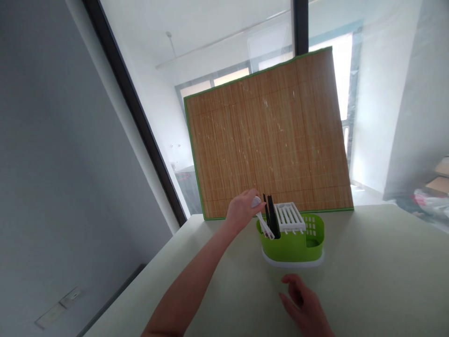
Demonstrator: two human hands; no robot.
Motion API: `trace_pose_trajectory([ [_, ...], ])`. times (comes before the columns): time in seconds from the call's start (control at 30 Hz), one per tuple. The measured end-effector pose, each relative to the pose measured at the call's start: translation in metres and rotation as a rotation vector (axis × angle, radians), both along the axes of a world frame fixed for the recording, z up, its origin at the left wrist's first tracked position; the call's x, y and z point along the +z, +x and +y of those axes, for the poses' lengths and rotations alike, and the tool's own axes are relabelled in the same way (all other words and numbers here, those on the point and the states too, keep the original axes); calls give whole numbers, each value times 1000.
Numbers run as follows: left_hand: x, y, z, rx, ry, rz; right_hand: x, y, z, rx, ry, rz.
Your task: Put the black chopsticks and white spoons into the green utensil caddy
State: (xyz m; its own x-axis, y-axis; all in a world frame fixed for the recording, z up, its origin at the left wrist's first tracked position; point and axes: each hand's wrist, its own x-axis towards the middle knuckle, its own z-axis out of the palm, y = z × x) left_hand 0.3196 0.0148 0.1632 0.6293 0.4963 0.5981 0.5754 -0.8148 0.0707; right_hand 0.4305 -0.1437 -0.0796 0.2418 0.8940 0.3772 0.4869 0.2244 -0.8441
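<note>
A green cutlery caddy [289,248] with a white base stands on the pale table. My left hand [242,210] is closed around the bowl end of a white spoon [264,225], above the caddy's left compartment. The spoon's handle slants down to the right, its tip at the compartment's front rim; whether it rests on the rim I cannot tell. Just beside it, black chopsticks [272,217] stand upright in that compartment. A white slotted rack [290,216] with small hooks sits over the caddy's middle. In front of the caddy, my right hand [301,299] is open, fingers curled and apart, holding nothing.
Behind the caddy a bamboo mat [270,140] with green edging leans against a glass partition with dark frames [300,28]. A grey wall [70,140] runs along the left. Boxes and plastic wrapping [430,199] lie beyond the table at the right.
</note>
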Motion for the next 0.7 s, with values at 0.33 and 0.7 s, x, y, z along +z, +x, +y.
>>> trace_pose_trajectory([
  [0.33, -57, -15, -110, -135, -190, 87, 14, -7, -12, 9, 153, 4],
  [0.7, -149, -15, -143, 20, -830, -130, -12, -21, -18, 262, -187, 416],
])
